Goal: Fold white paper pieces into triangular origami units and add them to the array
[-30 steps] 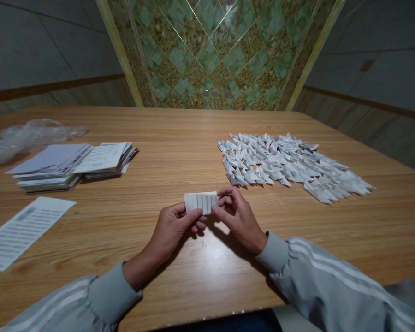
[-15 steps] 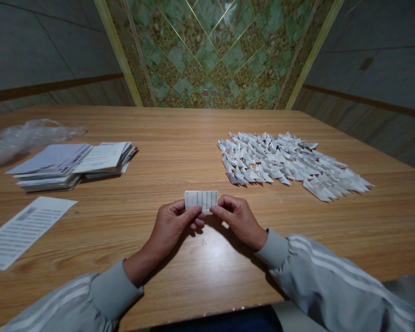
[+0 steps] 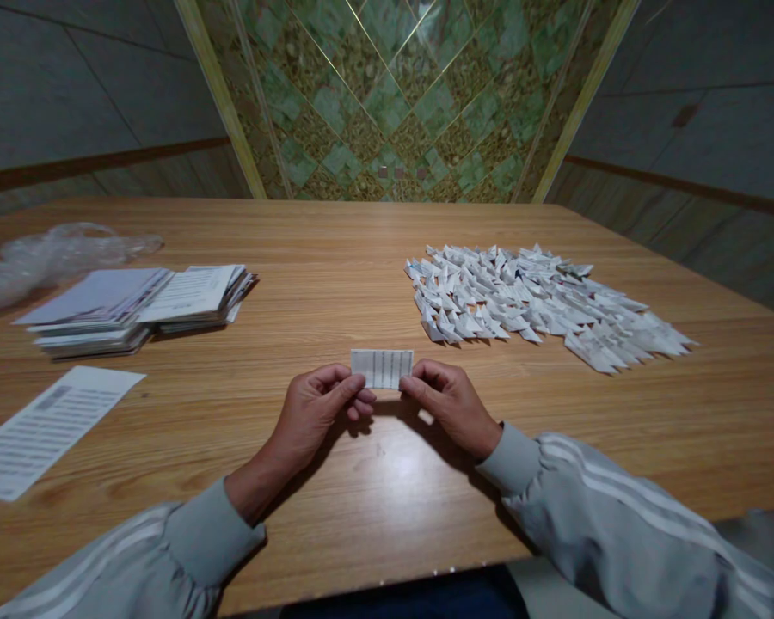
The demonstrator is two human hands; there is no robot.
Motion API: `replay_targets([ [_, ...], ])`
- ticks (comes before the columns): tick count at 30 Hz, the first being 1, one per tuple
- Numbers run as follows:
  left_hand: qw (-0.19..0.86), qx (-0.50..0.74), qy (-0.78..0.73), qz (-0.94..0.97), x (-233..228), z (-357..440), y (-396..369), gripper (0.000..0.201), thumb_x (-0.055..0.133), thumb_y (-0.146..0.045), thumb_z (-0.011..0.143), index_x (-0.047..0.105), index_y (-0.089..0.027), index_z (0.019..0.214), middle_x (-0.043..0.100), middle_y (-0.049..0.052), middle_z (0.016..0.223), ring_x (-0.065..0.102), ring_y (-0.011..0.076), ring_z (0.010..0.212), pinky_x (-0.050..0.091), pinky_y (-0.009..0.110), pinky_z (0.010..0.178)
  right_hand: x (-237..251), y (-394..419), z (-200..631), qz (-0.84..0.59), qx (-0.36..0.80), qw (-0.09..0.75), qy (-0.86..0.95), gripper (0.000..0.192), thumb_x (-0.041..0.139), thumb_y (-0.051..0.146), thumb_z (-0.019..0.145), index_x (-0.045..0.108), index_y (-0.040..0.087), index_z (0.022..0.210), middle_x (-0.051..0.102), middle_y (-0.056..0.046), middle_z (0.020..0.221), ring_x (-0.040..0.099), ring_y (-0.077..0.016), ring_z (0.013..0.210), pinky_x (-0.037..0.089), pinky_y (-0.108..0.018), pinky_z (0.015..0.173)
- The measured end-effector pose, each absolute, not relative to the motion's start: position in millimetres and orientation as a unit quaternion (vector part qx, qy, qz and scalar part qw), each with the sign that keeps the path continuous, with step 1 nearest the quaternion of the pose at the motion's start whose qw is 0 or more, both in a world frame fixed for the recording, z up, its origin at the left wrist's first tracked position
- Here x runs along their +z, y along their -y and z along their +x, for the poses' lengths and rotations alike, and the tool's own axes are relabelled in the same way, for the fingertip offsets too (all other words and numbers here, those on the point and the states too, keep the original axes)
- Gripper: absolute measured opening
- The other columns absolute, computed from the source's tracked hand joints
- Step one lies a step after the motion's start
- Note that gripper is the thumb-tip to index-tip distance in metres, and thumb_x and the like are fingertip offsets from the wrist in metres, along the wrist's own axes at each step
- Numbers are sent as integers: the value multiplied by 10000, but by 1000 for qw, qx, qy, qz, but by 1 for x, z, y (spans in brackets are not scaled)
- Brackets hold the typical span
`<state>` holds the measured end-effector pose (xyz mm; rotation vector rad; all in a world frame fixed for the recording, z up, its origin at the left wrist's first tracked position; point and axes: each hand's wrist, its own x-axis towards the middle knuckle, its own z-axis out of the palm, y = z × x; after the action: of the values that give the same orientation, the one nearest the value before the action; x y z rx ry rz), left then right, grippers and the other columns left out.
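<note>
A small folded piece of printed paper (image 3: 382,368) is held up a little above the table, in front of me. My left hand (image 3: 319,408) pinches its left end between thumb and fingers. At the opposite end, my right hand (image 3: 448,404) grips the lower right corner in the same way. Lines of print run up and down the paper's face. Its back side and the fingertips behind it are hidden.
Several folded paper boats (image 3: 509,297) crowd the right side of the wooden table (image 3: 322,249). On the left stand two paper stacks, one topped with lilac paper (image 3: 103,297) and one with printed sheets (image 3: 190,297). A loose printed sheet (image 3: 55,430) and crumpled clear plastic (image 3: 64,254) lie there too.
The folded paper has shifted slightly to the right and up. My left thumb has slid outward to the paper's left edge, so more of its face shows.
</note>
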<state>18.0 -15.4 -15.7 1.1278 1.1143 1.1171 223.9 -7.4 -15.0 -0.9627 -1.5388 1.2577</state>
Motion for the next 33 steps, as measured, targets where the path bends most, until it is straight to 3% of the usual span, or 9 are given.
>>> replay_targets([
  [6, 548, 437, -469, 537, -17, 22, 18, 286, 688, -413, 863, 685, -137, 789, 719, 43, 671, 663, 150, 562, 525, 250, 533, -16, 5, 225, -404, 471, 480, 620, 232, 695, 336, 800, 542, 187, 710, 497, 43, 647, 456, -112, 610, 355, -237, 569],
  [10, 335, 473, -489, 652, -18, 20, 16, 311, 669, -313, 890, 655, -198, 1178, 732, 87, 1116, 704, 227, 946, 578, 342, 754, -19, 4, 225, -441, 425, 457, 645, 113, 675, 262, 797, 600, 181, 820, 514, 45, 657, 478, -116, 599, 359, -232, 561],
  [13, 159, 445, -456, 754, -19, 16, 15, 393, 657, -227, 902, 603, -241, 1291, 660, 92, 1309, 624, 255, 1155, 533, 422, 931, -21, 4, 224, -465, 354, 425, 691, 243, 660, 166, 785, 643, 177, 1028, 523, 52, 664, 496, -118, 595, 368, -227, 567],
  [16, 73, 400, -400, 821, -21, 13, 14, 385, 653, -206, 914, 592, -228, 1293, 636, 109, 1348, 590, 259, 1199, 491, 447, 995, -23, 7, 222, -472, 272, 386, 744, 421, 654, 122, 783, 622, 176, 1200, 605, 17, 742, 562, -150, 667, 426, -250, 634],
  [21, 47, 324, -364, 872, -28, 16, 12, 487, 654, -239, 921, 514, -183, 1383, 607, 142, 1368, 555, 281, 1237, 458, 464, 1033, -25, 12, 221, -466, 189, 322, 802, 545, 652, 150, 819, 559, 197, 1354, 711, -91, 1035, 647, -241, 933, 503, -354, 846],
  [26, 13, 308, -363, 880, -29, 18, 11, 351, 638, -229, 927, 591, -154, 1266, 673, 143, 1203, 600, 289, 1104, 503, 453, 927, -23, 15, 223, -452, 155, 278, 833, 635, 680, 230, 857, 480, 183, 1457, 720, -126, 1084, 665, -269, 961, 516, -386, 861],
  [29, 3, 318, -363, 876, -25, 19, 13, 262, 633, -211, 928, 622, -157, 1184, 684, 129, 1126, 610, 272, 1032, 518, 421, 869, -19, 15, 226, -438, 183, 286, 832, 535, 657, 314, 901, 544, 182, 1406, 735, -113, 1033, 677, -249, 903, 521, -359, 823],
  [31, -1, 329, -362, 872, -24, 19, 14, 248, 636, -208, 927, 621, -164, 1170, 690, 121, 1109, 614, 264, 1018, 522, 409, 857, -18, 13, 229, -423, 211, 314, 823, 352, 532, 312, 978, 639, 188, 1290, 746, -101, 1025, 686, -226, 901, 516, -339, 828],
  [33, -10, 333, -363, 870, -24, 18, 14, 244, 637, -214, 927, 620, -173, 1166, 696, 117, 1109, 619, 264, 1012, 524, 411, 850, -18, 11, 231, -421, 236, 347, 804, 313, 441, 256, 1008, 687, 190, 1189, 752, -93, 1070, 694, -212, 955, 507, -325, 859],
])
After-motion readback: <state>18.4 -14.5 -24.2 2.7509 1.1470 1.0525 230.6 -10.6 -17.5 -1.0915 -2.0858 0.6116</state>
